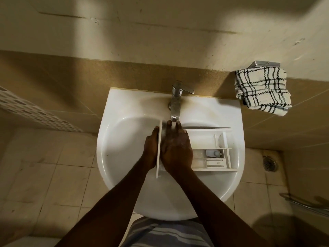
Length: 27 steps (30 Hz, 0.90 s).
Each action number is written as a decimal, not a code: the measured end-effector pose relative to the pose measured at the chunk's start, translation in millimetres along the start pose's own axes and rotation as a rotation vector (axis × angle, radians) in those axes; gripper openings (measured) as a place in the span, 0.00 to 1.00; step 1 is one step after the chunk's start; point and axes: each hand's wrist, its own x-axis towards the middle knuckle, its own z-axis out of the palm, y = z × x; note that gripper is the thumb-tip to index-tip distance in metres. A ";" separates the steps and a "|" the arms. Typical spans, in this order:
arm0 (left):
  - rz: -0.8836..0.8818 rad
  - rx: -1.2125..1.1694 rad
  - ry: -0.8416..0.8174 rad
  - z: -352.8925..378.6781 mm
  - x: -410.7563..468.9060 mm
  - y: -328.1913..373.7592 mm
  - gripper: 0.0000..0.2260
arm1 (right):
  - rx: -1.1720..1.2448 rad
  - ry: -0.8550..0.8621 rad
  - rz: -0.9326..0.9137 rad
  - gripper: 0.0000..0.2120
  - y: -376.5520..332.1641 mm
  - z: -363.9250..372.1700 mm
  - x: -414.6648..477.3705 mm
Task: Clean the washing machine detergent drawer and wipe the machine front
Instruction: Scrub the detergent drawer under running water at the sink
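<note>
The white detergent drawer (210,150) lies in the white sink (124,139), its compartments facing up and its front panel standing on edge between my hands. My left hand (151,148) lies against the outer face of that panel, fingers pointing toward the tap. My right hand (176,148) rests flat on the drawer's near end just behind the panel, soapy, with water from the tap (175,104) running over its fingers. A small grey cap (212,153) sits in one compartment.
A checked cloth (263,90) hangs from a metal holder on the wall right of the sink. A floor drain (270,164) is at the right, a metal rail (306,204) at lower right. A perforated white basket edge (32,109) shows at the left.
</note>
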 end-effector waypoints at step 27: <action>0.588 0.495 0.096 -30.8 -29.9 55.6 0.16 | 0.157 -0.108 -0.281 0.29 19.3 -57.9 25.0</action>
